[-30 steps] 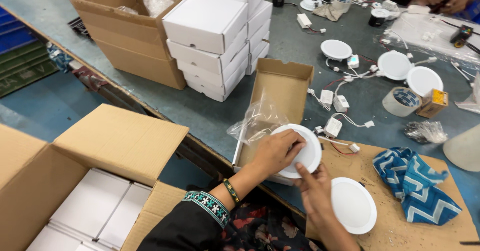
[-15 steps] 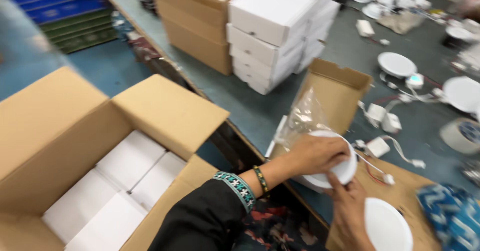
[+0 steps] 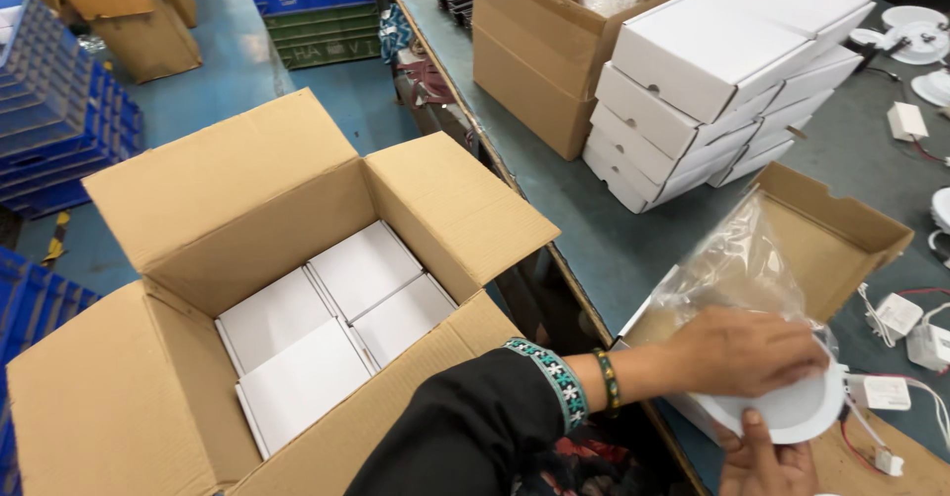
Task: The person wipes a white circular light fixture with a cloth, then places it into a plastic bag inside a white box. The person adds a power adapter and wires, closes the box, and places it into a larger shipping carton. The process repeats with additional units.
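My left hand (image 3: 742, 352) lies flat on top of a round white lamp disc (image 3: 792, 415) at the table's near edge, fingers spread over it. A clear plastic bag (image 3: 737, 258) stands up behind that hand, against the disc. My right hand (image 3: 762, 461) comes up from the bottom edge and its thumb presses the disc's lower rim. A small open brown carton (image 3: 841, 224) lies just behind the bag. On the floor to the left, a large open cardboard box (image 3: 247, 189) holds flat white boxes (image 3: 327, 328).
A stack of white boxes (image 3: 712, 80) and a brown carton (image 3: 534, 50) stand on the grey table. Small white driver units with wires (image 3: 896, 313) lie at right. Blue bins (image 3: 49, 110) and green crates (image 3: 322, 31) stand on the floor.
The view has swung left toward the large floor box. Both hands stay on the lamp disc, and the plastic bag now stands higher behind my left hand.
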